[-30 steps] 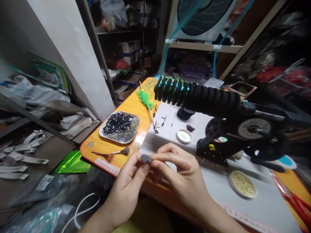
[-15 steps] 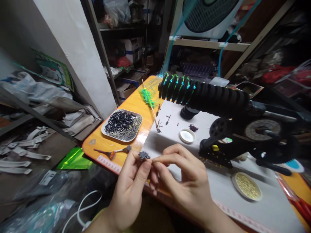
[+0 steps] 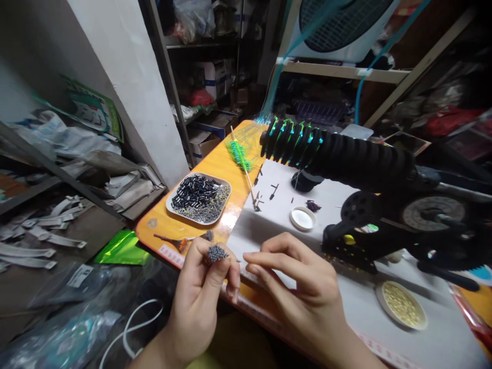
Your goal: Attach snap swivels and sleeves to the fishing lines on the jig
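Note:
Between the thumb and fingers of my left hand [image 3: 203, 292] is a bundle of small dark grey bead-like tips [image 3: 217, 253], packed closely together. A thin dark point sticks out from the bundle's right side. My right hand [image 3: 303, 287] hovers just right of it, thumb and index fingertips slightly apart, with nothing visible between them. Beyond my left hand, a thin dark stick with orange threads [image 3: 180, 244] and a grey-tipped stick [image 3: 207, 235] lie on the orange table [image 3: 154, 218].
A white tray [image 3: 200, 222] holds black tubes and grey and yellow pieces. A black ribbed roller machine [image 3: 346, 154] stands at right. A white lid [image 3: 303, 218], a dish of gold pieces [image 3: 402, 305] and a stick with green threads [image 3: 239, 155] are around it.
My right hand has moved away from the bundle, leaving a gap. My left hand has shifted slightly left and turned the grey tips more towards me. The view has shifted a little.

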Tool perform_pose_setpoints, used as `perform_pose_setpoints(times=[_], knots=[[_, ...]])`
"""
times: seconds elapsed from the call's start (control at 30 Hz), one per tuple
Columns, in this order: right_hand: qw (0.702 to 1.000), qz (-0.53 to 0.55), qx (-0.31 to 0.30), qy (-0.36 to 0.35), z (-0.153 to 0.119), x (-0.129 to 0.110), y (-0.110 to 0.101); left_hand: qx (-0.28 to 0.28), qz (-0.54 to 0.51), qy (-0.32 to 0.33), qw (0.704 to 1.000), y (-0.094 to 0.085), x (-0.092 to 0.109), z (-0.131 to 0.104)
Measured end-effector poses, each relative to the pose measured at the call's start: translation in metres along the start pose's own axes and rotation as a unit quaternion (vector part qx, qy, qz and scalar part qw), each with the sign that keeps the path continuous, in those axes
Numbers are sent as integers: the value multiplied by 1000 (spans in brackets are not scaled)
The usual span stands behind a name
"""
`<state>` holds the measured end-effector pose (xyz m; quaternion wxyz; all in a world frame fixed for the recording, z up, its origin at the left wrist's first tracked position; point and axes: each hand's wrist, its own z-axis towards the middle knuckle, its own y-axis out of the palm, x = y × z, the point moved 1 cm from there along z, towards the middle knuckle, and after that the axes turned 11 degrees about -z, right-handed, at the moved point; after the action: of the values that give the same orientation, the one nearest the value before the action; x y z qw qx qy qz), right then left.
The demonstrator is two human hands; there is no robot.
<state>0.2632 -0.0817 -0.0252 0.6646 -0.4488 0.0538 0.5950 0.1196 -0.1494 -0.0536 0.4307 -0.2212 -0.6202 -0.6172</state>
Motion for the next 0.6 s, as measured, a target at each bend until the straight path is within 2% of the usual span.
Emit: perform_pose_setpoints(times=[0.17, 0.43, 0.5, 0.6], knots=[[1000, 12, -7, 6, -3, 2, -2, 2, 3, -9, 1000, 2, -2, 0], [994, 98, -15, 41, -4, 2, -1, 11, 44, -44, 998, 3, -10, -4], [995, 90, -18, 43, -3, 0, -1, 9, 45, -51, 998, 3, -12, -4], [999, 20, -34, 3, -1, -2, -2, -1, 22, -31, 999, 2, -11, -1]])
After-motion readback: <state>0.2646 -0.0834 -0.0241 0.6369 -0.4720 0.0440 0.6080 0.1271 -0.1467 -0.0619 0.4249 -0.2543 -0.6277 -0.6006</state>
